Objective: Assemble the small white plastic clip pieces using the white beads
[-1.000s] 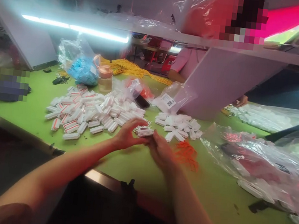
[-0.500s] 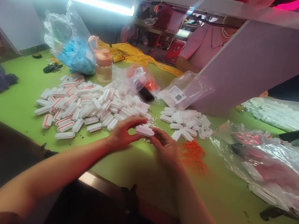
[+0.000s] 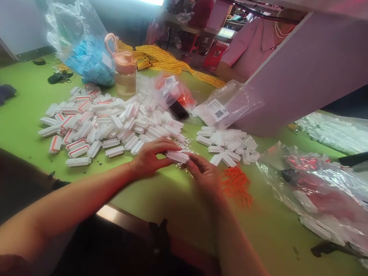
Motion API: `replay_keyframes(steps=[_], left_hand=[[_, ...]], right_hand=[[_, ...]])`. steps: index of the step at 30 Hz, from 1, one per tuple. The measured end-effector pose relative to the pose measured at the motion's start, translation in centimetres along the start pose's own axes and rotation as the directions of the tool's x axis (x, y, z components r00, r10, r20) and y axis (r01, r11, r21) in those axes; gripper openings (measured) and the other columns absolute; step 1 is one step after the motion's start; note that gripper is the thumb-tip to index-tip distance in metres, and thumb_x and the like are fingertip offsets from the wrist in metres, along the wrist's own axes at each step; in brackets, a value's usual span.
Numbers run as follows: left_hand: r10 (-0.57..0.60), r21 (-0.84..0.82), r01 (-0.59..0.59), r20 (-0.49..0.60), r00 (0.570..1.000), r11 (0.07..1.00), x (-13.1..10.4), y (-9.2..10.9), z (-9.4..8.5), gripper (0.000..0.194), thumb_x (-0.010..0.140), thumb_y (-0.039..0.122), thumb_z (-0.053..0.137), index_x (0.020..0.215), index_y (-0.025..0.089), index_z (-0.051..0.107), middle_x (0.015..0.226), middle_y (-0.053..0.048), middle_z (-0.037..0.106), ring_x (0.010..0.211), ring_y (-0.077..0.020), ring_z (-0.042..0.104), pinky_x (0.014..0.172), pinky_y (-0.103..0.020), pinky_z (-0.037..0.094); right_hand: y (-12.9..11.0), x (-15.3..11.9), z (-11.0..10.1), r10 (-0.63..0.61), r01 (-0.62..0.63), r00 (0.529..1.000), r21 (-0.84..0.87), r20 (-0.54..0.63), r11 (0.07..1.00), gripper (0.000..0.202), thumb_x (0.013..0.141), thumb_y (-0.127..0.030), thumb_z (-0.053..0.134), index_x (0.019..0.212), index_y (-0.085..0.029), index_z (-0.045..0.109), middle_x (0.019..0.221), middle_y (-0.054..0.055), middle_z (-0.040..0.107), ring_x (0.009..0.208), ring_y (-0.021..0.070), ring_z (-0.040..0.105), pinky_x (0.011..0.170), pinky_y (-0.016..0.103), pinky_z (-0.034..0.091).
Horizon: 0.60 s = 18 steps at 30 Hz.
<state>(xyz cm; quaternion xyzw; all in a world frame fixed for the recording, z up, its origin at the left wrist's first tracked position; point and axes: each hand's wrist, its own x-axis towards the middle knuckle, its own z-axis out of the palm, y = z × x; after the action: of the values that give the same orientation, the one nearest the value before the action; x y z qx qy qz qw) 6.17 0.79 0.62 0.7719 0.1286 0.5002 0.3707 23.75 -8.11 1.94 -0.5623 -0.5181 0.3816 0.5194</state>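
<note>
Beneath everything spreads the broad, flat green counter (image 3: 163, 200), bare on the near side of the fingers. Beyond the left fingers and off to their left lies the wide heap of oblong white blocks, some striped orange (image 3: 103, 121); beyond the right fingers and a little right is a smaller cluster of plain oblong white blocks (image 3: 225, 143). The left hand (image 3: 148, 158) and right hand (image 3: 208, 176) face each other, neither one nearer to the single oblong white block (image 3: 177, 156), which looks like plastic and lies directly between their fingers. Its long axis runs crosswise, from the left fingertips to the right, the right end tipped slightly toward the person. The left fingers curl round its far side with the thumb in front; the right fingers and thumb pinch its right end, parted only slightly. Just right of the right hand lie thin, loose orange strips (image 3: 236, 184); just past the fingertips, tiny white scattered bits (image 3: 188, 146).
</note>
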Motion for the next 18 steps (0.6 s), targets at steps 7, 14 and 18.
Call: replay_keyframes(steps=[7,14,18], left_hand=[[-0.147,0.080,0.144,0.039,0.988,0.986,0.2,-0.3,-0.3,0.029,0.076,0.037,0.074,0.095,0.015,0.073,0.077,-0.005,0.071,0.066,-0.0095,0.060,0.063,-0.022,0.050],[-0.197,0.101,0.189,0.083,0.977,0.977,0.1,-0.4,-0.1,0.028,0.075,0.036,0.074,0.092,0.014,0.074,0.074,-0.004,0.070,0.064,-0.0085,0.057,0.062,-0.022,0.048],[-0.225,0.089,0.218,0.080,0.971,0.972,-0.1,-0.6,0.1,0.029,0.073,0.037,0.075,0.090,0.014,0.074,0.073,-0.003,0.069,0.063,-0.0084,0.056,0.061,-0.022,0.047]], right_hand=[[-1.2,0.6,-3.1,-0.039,0.003,0.997,-0.492,-0.063,0.871,0.038,0.086,-0.053,0.052,0.083,-0.020,0.070,0.079,0.005,0.069,0.073,0.0187,0.060,0.066,0.031,0.046],[-2.1,-1.4,-3.0,0.053,0.038,0.996,-0.873,0.073,0.486,0.016,0.082,-0.028,0.057,0.075,-0.022,0.070,0.078,0.005,0.071,0.071,0.0189,0.058,0.063,0.030,0.035],[-2.2,-2.3,-2.0,0.063,0.052,0.994,-0.914,0.085,0.402,0.019,0.084,-0.023,0.053,0.072,-0.022,0.067,0.076,0.005,0.070,0.068,0.0177,0.056,0.064,0.030,0.033]])
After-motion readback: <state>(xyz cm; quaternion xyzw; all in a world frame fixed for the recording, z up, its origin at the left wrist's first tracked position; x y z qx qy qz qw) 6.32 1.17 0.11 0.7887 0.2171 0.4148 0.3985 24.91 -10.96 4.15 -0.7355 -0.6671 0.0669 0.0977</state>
